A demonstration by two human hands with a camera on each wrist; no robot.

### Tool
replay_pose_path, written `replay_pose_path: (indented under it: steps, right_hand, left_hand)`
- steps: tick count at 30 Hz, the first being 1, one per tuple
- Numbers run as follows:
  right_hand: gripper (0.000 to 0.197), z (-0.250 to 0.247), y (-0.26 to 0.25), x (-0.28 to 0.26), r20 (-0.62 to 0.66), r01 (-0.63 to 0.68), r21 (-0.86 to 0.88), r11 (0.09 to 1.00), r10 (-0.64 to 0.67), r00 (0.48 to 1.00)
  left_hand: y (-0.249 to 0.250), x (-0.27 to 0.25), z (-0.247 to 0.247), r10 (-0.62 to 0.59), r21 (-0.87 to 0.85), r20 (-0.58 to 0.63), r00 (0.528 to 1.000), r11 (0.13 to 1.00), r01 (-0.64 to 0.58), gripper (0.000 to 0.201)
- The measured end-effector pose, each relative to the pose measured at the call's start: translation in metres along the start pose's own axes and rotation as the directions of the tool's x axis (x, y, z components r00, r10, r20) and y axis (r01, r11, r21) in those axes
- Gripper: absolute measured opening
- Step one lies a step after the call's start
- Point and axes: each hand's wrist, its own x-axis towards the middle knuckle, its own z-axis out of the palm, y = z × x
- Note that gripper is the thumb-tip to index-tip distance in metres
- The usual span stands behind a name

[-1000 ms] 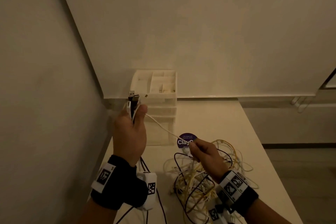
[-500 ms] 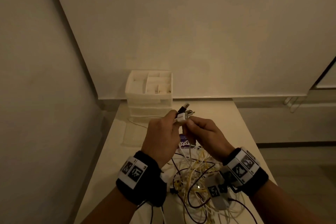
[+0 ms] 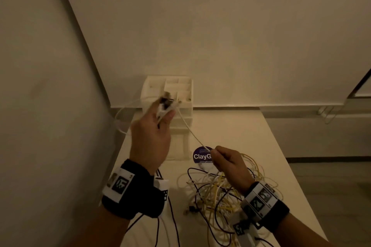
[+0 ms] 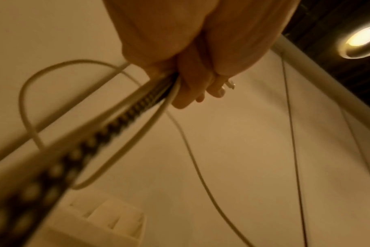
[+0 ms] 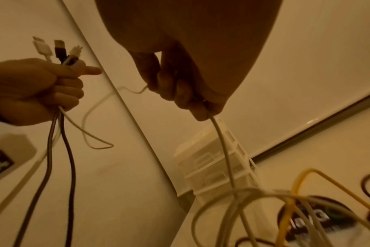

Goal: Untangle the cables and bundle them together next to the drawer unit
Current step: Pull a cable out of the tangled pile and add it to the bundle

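My left hand is raised in front of the white drawer unit and grips a bunch of cable ends, white and black, with their plugs sticking up. A thin white cable runs taut from that bunch down to my right hand, which pinches it above the tangled pile of yellow, white and black cables on the table. In the left wrist view a braided black cable and white strands hang from the left hand. The right hand holds the white cable.
A round purple sticker lies on the table beside the pile. Walls close in on the left and behind the drawer unit. The table's right edge drops to the floor. A ceiling lamp glows in the left wrist view.
The hands were together half a second ago at the cable ends. Now the left hand has lifted up and left with the bunch, and the right hand has slid down the white cable.
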Motion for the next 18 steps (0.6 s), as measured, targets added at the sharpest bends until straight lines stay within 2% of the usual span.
replay_pose_path:
  steps: [1,3,4,5,8,11,13,15,18]
  right_hand:
    - [0.040,-0.002,-0.003,0.002,0.007,0.022,0.008,1.000,-0.022,1.000]
    - [0.041,-0.004,-0.016,0.007,0.041,0.076,0.050,0.996,-0.078,0.996]
    - [0.043,-0.005,-0.022,0.010,0.057,0.094,0.076,0.993,-0.099,0.993]
    - [0.044,-0.007,-0.030,0.012,0.069,0.108,0.099,0.989,-0.115,0.991]
    - [0.036,-0.013,-0.048,0.013,0.105,0.102,0.174,0.979,-0.121,0.987]
    - [0.034,-0.012,-0.049,0.009,0.123,0.094,0.227,0.969,-0.125,0.985]
    - [0.035,-0.006,-0.043,0.006,0.108,0.105,0.234,0.967,-0.133,0.985]
    - [0.034,0.000,-0.032,0.003,0.107,0.101,0.235,0.967,-0.129,0.986]
    - [0.034,0.008,-0.008,-0.004,0.130,0.023,0.241,0.970,-0.056,0.990]
  left_hand:
    - [0.003,-0.006,0.004,0.040,0.015,0.090,0.995,0.999,-0.041,0.031]
    - [0.004,-0.018,0.018,0.084,0.038,0.313,0.946,0.994,-0.101,0.032]
    - [0.002,-0.023,0.024,0.090,0.052,0.388,0.917,0.991,-0.120,0.029]
    - [-0.001,-0.027,0.030,0.094,0.067,0.414,0.905,0.989,-0.134,0.024]
    - [-0.004,-0.030,0.038,0.124,0.063,0.308,0.943,0.987,-0.151,0.010]
    - [0.004,-0.025,0.038,0.174,0.056,0.251,0.952,0.979,-0.194,0.008]
    - [0.010,-0.020,0.035,0.196,0.056,0.215,0.957,0.976,-0.212,0.008]
    - [0.014,-0.014,0.029,0.174,0.042,0.122,0.977,0.983,-0.180,0.008]
    - [0.016,-0.004,0.014,0.164,0.054,-0.008,0.986,0.985,-0.163,0.011]
